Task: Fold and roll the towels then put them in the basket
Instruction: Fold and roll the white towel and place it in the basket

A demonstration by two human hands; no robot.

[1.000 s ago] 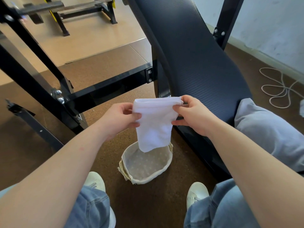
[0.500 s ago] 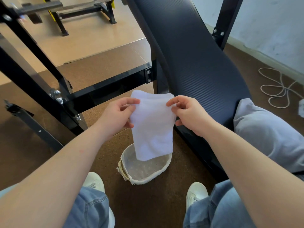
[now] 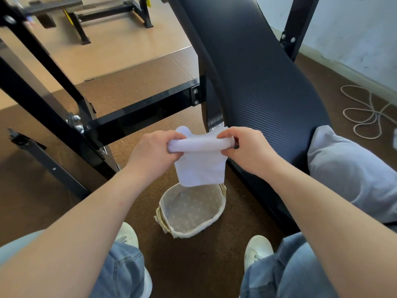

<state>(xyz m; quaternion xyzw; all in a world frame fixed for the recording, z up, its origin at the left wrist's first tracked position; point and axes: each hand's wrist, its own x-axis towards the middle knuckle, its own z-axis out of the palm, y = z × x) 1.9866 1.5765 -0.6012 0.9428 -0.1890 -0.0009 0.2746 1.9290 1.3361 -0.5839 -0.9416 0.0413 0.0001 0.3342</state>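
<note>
A small white towel [image 3: 200,166] hangs in the air between my hands, its top edge rolled into a short tube and its lower part dangling flat. My left hand [image 3: 153,152] grips the left end of the roll, and my right hand [image 3: 247,148] grips the right end. Directly below on the brown floor stands a small oval woven basket [image 3: 216,218] with a white dotted liner, and nothing lies in it. The towel's lower edge hangs just above the basket's far rim.
A dark padded bench [image 3: 253,67] slopes up on the right, with a grey towel pile [image 3: 352,171] on it by my right arm. Black steel frame bars [image 3: 141,112] cross at left. A white cord [image 3: 365,112] lies coiled at far right. My white shoes flank the basket.
The towel hung flat from pinched top corners before. Now its top edge is rolled into a tube, both hands curl round the ends, and the hanging part is shorter.
</note>
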